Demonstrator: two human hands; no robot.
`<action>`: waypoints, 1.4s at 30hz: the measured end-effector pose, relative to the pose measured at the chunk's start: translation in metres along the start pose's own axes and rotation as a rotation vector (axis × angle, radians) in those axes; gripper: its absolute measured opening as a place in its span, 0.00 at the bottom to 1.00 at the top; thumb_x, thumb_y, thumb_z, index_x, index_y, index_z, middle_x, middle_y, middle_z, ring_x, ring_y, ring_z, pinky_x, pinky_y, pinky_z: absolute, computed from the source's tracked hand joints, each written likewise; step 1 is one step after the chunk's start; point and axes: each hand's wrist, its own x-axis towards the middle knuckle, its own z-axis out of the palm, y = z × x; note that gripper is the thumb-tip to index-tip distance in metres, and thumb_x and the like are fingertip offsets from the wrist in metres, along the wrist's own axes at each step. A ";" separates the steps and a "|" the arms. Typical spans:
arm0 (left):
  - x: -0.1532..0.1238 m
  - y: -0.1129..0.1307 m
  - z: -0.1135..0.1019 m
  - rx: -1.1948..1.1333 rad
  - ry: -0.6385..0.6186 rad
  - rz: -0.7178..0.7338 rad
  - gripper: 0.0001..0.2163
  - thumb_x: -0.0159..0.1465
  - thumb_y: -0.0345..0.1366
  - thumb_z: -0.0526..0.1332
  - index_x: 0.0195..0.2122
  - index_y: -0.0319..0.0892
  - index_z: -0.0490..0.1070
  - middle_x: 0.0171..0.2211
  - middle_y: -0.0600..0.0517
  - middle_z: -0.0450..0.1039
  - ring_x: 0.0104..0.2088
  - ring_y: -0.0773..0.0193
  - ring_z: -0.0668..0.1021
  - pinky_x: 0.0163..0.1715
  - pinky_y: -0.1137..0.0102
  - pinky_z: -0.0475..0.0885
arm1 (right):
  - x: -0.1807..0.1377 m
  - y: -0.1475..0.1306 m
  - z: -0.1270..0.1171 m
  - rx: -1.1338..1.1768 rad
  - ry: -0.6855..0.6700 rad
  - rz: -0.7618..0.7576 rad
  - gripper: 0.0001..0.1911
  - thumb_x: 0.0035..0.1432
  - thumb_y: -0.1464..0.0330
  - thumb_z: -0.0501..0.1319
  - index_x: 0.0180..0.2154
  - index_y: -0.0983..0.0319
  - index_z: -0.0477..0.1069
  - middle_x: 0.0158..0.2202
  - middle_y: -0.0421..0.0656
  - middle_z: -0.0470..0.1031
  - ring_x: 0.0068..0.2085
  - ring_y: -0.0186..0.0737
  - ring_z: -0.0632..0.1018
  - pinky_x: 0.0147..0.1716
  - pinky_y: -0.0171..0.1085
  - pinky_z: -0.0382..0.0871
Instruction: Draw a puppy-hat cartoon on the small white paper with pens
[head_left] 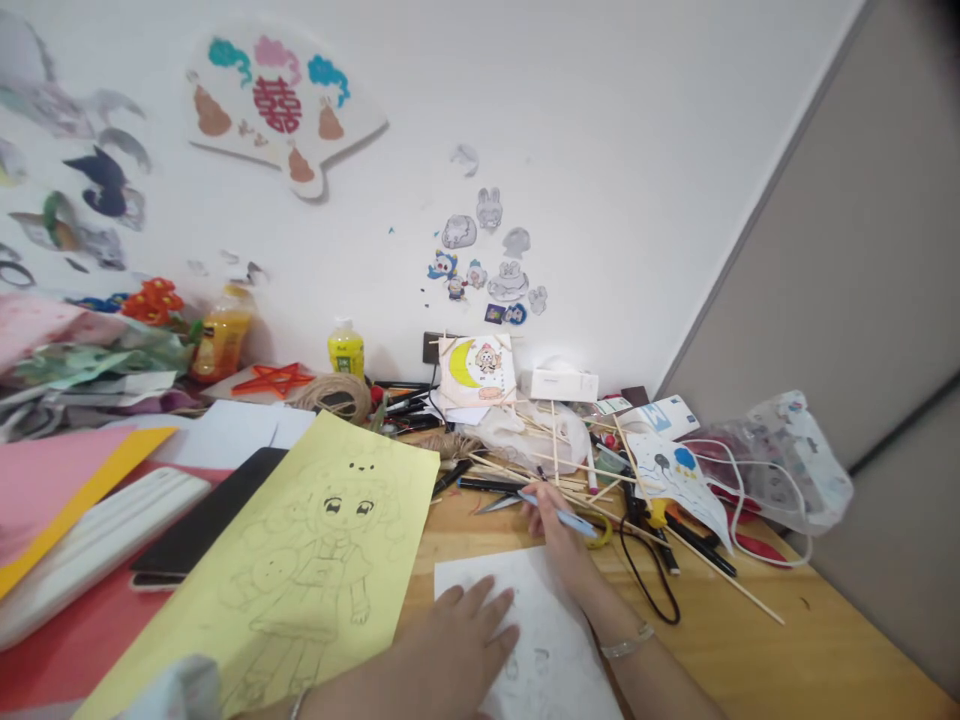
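My left hand lies flat, fingers stretched out, on the left part of a white sheet with faint pencil marks. My right hand is pinched round a light blue pen just beyond the sheet's far edge, the pen pointing left. A bracelet circles my right wrist. To the left of the white sheet lies a yellow sheet with a pencil drawing of a cartoon girl.
Thin wooden sticks, markers, scissors and a black cable litter the wooden desk behind my hands. A printed plastic bag sits right. A tablet, white keyboard, pink and orange paper lie left. Bottles, twine and a moon picture stand by the wall.
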 end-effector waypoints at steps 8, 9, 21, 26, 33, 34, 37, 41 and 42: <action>-0.001 -0.011 0.029 -0.073 0.085 -0.008 0.29 0.63 0.45 0.65 0.62 0.39 0.63 0.63 0.34 0.55 0.62 0.37 0.61 0.55 0.46 0.62 | 0.001 -0.005 -0.007 -0.081 0.006 0.006 0.16 0.56 0.54 0.60 0.27 0.59 0.67 0.22 0.36 0.66 0.24 0.37 0.67 0.25 0.35 0.63; -0.001 -0.011 0.032 -0.078 0.100 -0.010 0.28 0.64 0.46 0.63 0.62 0.39 0.64 0.63 0.35 0.56 0.62 0.38 0.62 0.55 0.48 0.62 | 0.001 -0.006 -0.005 -0.080 0.020 0.020 0.16 0.56 0.54 0.60 0.27 0.60 0.67 0.21 0.36 0.65 0.23 0.37 0.67 0.23 0.34 0.62; 0.001 -0.023 0.052 -0.007 0.196 -0.023 0.19 0.69 0.42 0.57 0.59 0.42 0.67 0.61 0.40 0.62 0.59 0.41 0.67 0.51 0.52 0.68 | -0.009 -0.029 0.001 -0.221 -0.224 -0.025 0.13 0.56 0.59 0.62 0.25 0.60 0.71 0.21 0.38 0.70 0.24 0.38 0.71 0.25 0.34 0.66; -0.007 -0.023 0.050 -0.049 0.287 -0.001 0.21 0.65 0.36 0.58 0.58 0.37 0.67 0.63 0.38 0.59 0.60 0.37 0.64 0.52 0.50 0.67 | -0.010 -0.034 0.002 -0.186 -0.307 -0.073 0.07 0.56 0.62 0.63 0.31 0.59 0.74 0.29 0.41 0.76 0.31 0.40 0.75 0.31 0.36 0.70; -0.014 -0.024 0.040 0.107 0.404 0.062 0.22 0.59 0.26 0.56 0.56 0.34 0.69 0.57 0.38 0.68 0.56 0.43 0.71 0.53 0.53 0.65 | -0.014 -0.028 0.006 -0.156 -0.206 0.044 0.09 0.52 0.63 0.64 0.24 0.60 0.72 0.21 0.40 0.73 0.24 0.37 0.72 0.24 0.34 0.67; -0.012 -0.023 0.045 0.134 0.427 0.058 0.20 0.60 0.28 0.57 0.54 0.35 0.70 0.56 0.39 0.69 0.54 0.44 0.72 0.52 0.54 0.67 | -0.014 -0.028 0.006 -0.164 -0.215 0.048 0.10 0.51 0.63 0.64 0.24 0.61 0.72 0.21 0.40 0.72 0.23 0.36 0.71 0.22 0.33 0.65; -0.005 -0.021 0.063 0.153 0.585 0.012 0.13 0.66 0.35 0.57 0.50 0.38 0.73 0.53 0.43 0.73 0.52 0.49 0.74 0.50 0.58 0.67 | -0.013 -0.029 0.006 -0.226 -0.281 0.012 0.09 0.49 0.63 0.66 0.23 0.61 0.71 0.20 0.40 0.73 0.22 0.36 0.71 0.22 0.33 0.64; -0.003 -0.017 0.069 0.146 0.712 -0.040 0.13 0.69 0.38 0.55 0.48 0.38 0.73 0.52 0.44 0.73 0.54 0.51 0.72 0.54 0.59 0.63 | -0.015 -0.028 0.010 -0.292 -0.335 -0.067 0.18 0.55 0.63 0.60 0.17 0.60 0.63 0.16 0.38 0.66 0.21 0.34 0.68 0.22 0.33 0.63; -0.004 -0.016 0.067 0.151 0.691 -0.036 0.14 0.70 0.38 0.54 0.49 0.38 0.73 0.53 0.43 0.73 0.54 0.51 0.72 0.54 0.59 0.62 | -0.016 -0.027 0.012 -0.304 -0.344 -0.082 0.19 0.56 0.63 0.59 0.16 0.60 0.60 0.15 0.37 0.63 0.20 0.33 0.67 0.22 0.32 0.62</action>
